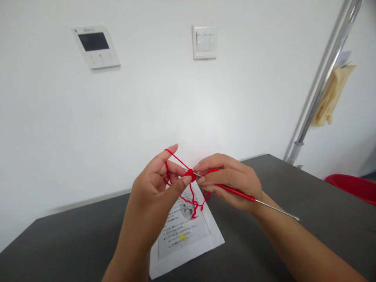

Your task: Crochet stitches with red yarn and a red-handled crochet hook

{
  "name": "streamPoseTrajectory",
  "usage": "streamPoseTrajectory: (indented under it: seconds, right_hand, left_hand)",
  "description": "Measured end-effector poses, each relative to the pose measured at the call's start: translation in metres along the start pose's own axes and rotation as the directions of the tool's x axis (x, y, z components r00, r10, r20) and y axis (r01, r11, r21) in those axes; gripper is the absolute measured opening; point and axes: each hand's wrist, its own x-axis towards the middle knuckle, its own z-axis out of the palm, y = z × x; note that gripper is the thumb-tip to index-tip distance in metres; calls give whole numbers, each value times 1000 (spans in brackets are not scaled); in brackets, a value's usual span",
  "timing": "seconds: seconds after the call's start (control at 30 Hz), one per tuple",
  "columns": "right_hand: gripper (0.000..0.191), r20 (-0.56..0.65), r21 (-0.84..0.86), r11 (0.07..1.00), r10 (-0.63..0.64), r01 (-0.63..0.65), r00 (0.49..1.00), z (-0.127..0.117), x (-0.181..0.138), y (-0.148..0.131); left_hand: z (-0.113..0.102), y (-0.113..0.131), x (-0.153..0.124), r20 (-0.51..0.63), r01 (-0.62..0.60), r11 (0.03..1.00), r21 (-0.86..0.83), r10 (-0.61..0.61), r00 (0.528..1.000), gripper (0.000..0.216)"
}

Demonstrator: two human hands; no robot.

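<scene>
Firstly, a plain white wall (147, 98), smooth and upright; before it, a dark grey tabletop (88, 231), matte and flat. Left hand (157, 182): partly curled, thumb and fingertips closed in a pinch on a small red piece; forefinger raised, a strand drawn over it; forearm rising from the lower edge. Right hand (230, 178): fingers bent narrowly around a hook's grip, palm turned inward; forearm slanting in from the lower right corner, fingertips just beside the left hand's pinch. One white paper sheet (194, 246), printed, lying askew on the tabletop below the hands. One slim crochet hook (236, 191), red grip, silvery metal shaft at both ends, tilted down to the right, its inner end at the red piece. Red yarn (178, 159), thin, one length taut, others dangling crinkled above the sheet. One red piece (192, 175), compact, rounded, held between both hands.
</scene>
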Motion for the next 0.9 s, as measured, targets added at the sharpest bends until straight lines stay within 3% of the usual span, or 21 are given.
streamPoseTrajectory:
  seconds: [0.27, 0.9]
  right_hand:
    - [7, -30, -64, 996, -56, 54, 998, -1, 1, -3]
    - [8, -28, -67, 996, -56, 54, 998, -1, 3, -4]
  left_hand:
    - [5, 5, -4, -32, -39, 999, 26, 40, 999, 63]
    - [6, 5, -7, -67, -56, 996, 68, 60, 996, 61]
